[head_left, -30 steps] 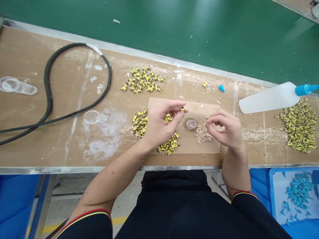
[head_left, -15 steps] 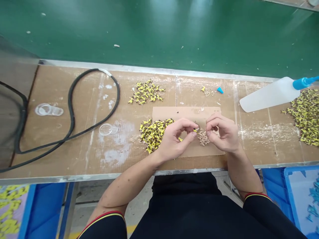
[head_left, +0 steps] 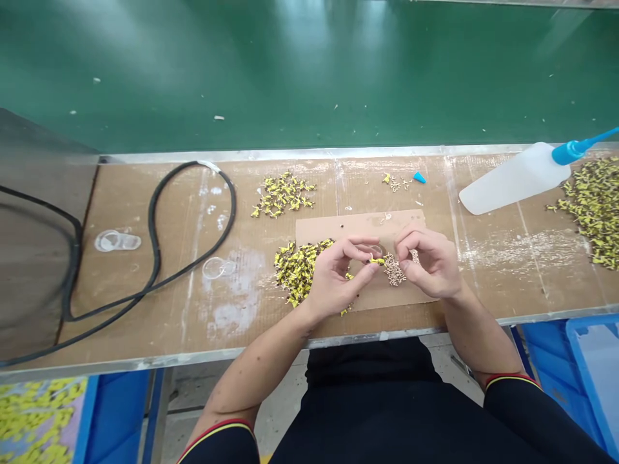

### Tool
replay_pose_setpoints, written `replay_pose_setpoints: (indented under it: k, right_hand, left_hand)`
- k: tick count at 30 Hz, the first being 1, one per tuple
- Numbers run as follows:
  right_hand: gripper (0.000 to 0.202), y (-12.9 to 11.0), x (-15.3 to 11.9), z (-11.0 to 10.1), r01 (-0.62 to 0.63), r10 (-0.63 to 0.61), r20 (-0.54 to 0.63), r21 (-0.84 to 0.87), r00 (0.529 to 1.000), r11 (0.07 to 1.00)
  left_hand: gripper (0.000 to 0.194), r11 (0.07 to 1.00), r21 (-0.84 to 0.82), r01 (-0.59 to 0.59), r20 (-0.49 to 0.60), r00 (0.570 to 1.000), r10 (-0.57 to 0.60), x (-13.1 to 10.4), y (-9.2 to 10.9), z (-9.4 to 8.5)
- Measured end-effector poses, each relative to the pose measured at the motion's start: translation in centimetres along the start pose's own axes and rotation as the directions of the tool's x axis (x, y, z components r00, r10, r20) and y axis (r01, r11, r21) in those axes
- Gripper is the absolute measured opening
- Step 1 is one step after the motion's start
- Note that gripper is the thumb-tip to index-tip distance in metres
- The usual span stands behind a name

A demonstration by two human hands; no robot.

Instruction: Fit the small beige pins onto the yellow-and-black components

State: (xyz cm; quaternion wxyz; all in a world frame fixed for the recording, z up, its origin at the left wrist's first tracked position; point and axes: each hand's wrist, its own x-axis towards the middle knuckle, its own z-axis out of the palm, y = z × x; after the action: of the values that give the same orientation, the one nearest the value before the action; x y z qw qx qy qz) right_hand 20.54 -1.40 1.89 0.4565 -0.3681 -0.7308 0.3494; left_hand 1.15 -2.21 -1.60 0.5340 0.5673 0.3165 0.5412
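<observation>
A small yellow-and-black figure-like piece (head_left: 377, 261) is pinched between the thumb and fingertips of my left hand (head_left: 338, 277). Close by on the right, my right hand (head_left: 431, 263) has its thumb and index finger pressed together; whatever sits in that pinch is too small to make out. The fingertips of the two hands are apart. Between and below them, tiny beige parts (head_left: 394, 273) lie heaped on a flat cardboard sheet (head_left: 316, 227). A pile of yellow-and-black pieces (head_left: 296, 274) lies beside my left hand, partly covered by it.
Behind lie a smaller group of yellow pieces (head_left: 283, 194) and a blue cap (head_left: 419, 177). A white bottle with a blue nozzle (head_left: 517, 180) rests at right, near a large yellow heap (head_left: 599, 216). A black cable (head_left: 153, 238) loops at left. Blue bins (head_left: 116, 412) stand below the table.
The piece in my left hand now shows more of its yellow side, lying level at the fingertips. My right hand stays pinched nearby. The whole view has shifted and tilted slightly.
</observation>
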Motion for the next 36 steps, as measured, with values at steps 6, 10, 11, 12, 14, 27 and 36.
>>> replay_pose_setpoints:
  k: [6, 10, 11, 12, 14, 27, 36]
  right_hand:
    - [0.01, 0.0, -0.2, 0.6, -0.002, 0.001, 0.016, 0.06, 1.0, 0.998]
    - [0.009, -0.1, -0.3, 0.9, -0.002, 0.003, -0.012, 0.061, 1.0, 0.998]
    - [0.01, -0.1, -0.3, 0.9, 0.001, 0.0, -0.023, 0.049, 1.0, 0.999]
    - [0.01, -0.2, -0.3, 1.0, 0.007, -0.005, -0.032, 0.034, 0.999, 0.999]
    - [0.012, -0.3, -0.2, 1.2, 0.016, -0.016, -0.039, -0.003, 0.999, 1.0]
    - [0.014, -0.1, -0.2, 1.8, 0.04, -0.044, -0.052, -0.084, 0.998, 0.996]
    - [0.014, 0.0, -0.2, 1.7, 0.049, -0.052, -0.014, -0.167, 0.999, 0.985]
  left_hand:
    - [0.017, 0.962, 0.229, -0.147, -0.023, 0.987, 0.156, -0.5, -0.5, -0.4]
    - [0.009, 0.868, 0.422, -0.262, 0.0, 0.957, 0.289, -0.3, -0.4, -0.5]
    - [0.008, 0.839, 0.464, -0.285, 0.016, 0.949, 0.314, -0.2, -0.2, -0.4]
    - [0.007, 0.813, 0.493, -0.311, 0.037, 0.941, 0.337, -0.1, 0.0, -0.4]
    - [0.009, 0.782, 0.51, -0.357, 0.077, 0.925, 0.372, 0.1, 0.3, -0.2]
    - [0.025, 0.733, 0.563, -0.382, 0.08, 0.908, 0.411, -0.6, 0.1, 0.0]
    - [0.03, 0.586, 0.653, -0.479, 0.172, 0.848, 0.501, -0.4, -0.1, -0.1]
